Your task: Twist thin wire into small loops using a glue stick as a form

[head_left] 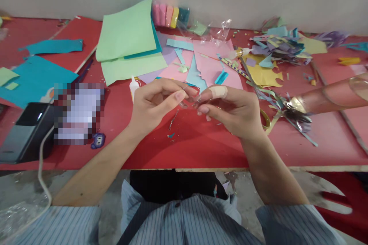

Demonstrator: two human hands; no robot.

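My left hand [156,101] is closed in a pinch above the red table [184,149], with a thin wire-like strand [185,87] at its thumb and forefinger. Facing it, my right hand [234,111] has its thumb and fingers drawn together, a beige bandage [219,92] round one finger. The fingertips of both hands nearly meet; whatever small thing lies between the right fingers is blurred. Just below them on the table is a small twisted metal piece [173,120], near tiny blue paper scraps [171,135]. A white glue bottle [133,86] stands behind my left hand.
Green sheets [126,32], pink paper [214,61] and a pile of shredded paper [278,46] cover the back. A phone [80,113] and a dark device [28,134] with a white cable are at left. A tape roll [266,119] and pinkish tube [336,93] lie right.
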